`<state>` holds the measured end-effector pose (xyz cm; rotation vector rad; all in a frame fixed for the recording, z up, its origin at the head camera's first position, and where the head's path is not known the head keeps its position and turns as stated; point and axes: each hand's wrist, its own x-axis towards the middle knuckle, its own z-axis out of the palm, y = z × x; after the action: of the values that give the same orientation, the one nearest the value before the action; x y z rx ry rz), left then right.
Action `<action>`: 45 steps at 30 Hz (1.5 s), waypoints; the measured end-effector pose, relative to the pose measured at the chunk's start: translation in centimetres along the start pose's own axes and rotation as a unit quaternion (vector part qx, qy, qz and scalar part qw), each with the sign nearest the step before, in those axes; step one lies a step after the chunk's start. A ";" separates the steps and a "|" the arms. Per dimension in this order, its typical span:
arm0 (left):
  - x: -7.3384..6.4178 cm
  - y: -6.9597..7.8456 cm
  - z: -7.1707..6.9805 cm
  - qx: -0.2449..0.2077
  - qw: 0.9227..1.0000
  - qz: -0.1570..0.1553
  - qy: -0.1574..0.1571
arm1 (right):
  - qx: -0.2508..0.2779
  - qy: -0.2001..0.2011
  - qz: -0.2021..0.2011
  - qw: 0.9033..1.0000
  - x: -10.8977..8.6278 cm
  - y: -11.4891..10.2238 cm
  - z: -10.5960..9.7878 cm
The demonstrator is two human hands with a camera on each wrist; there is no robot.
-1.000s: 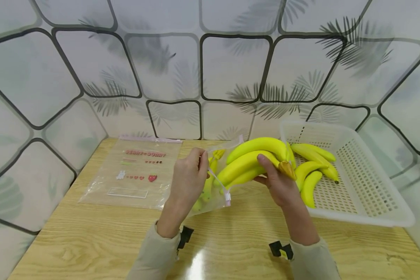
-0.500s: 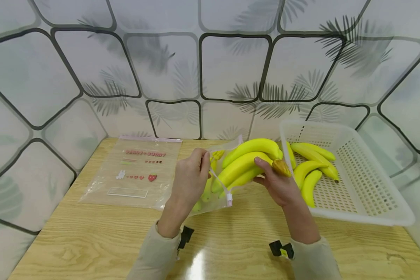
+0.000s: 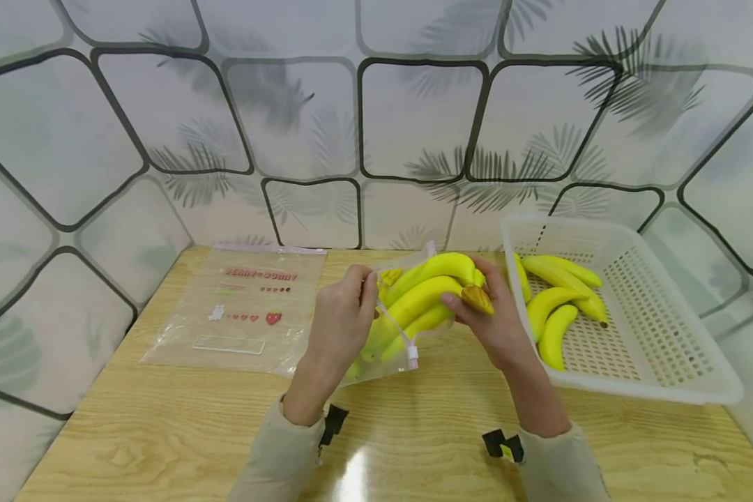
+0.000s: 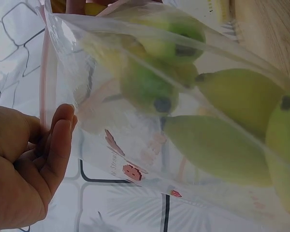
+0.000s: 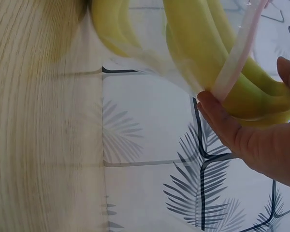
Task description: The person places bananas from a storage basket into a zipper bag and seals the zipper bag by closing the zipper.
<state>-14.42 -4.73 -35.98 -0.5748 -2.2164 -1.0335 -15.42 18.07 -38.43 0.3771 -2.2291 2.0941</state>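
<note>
In the head view my left hand (image 3: 339, 321) pinches the edge of a clear zip bag (image 3: 397, 365) with a pink slider strip. My right hand (image 3: 502, 328) grips a bunch of bananas (image 3: 414, 307) near its brown stem. The lower part of that bunch is inside the bag's mouth, while the stem end is outside. Through the cloudy film in the left wrist view, several greenish banana tips (image 4: 212, 150) show. The right wrist view has the bag's pink strip (image 5: 239, 53) lying across the bananas, close to my fingertips.
A second printed zip bag (image 3: 238, 314) lies flat on the wooden table (image 3: 163, 432) at the left. At the right stands a white perforated basket (image 3: 665, 348), with several bananas (image 3: 571, 289) in its left part. A patterned wall covering (image 3: 414, 125) rises behind the table.
My right hand has moved left with the banana bunch, sliding it deeper into the bag. The left hand has stayed nearly still at the bag's edge.
</note>
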 end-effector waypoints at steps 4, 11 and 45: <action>0.0 0.0 0.0 0.002 1.000 0.005 0.002 | -0.065 0.013 0.016 0.998 0.1 0.1 0.2; 0.0 0.0 0.0 0.001 1.000 0.004 0.003 | -0.073 0.014 0.038 0.996 0.2 0.2 0.4; 0.1 0.0 0.0 -0.006 1.000 0.016 0.005 | 0.041 0.120 0.099 0.987 0.5 0.4 1.5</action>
<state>-14.44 -4.72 -35.88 -0.6077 -2.1863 -1.0322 -15.83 16.49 -38.83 -0.0940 -2.1215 2.1946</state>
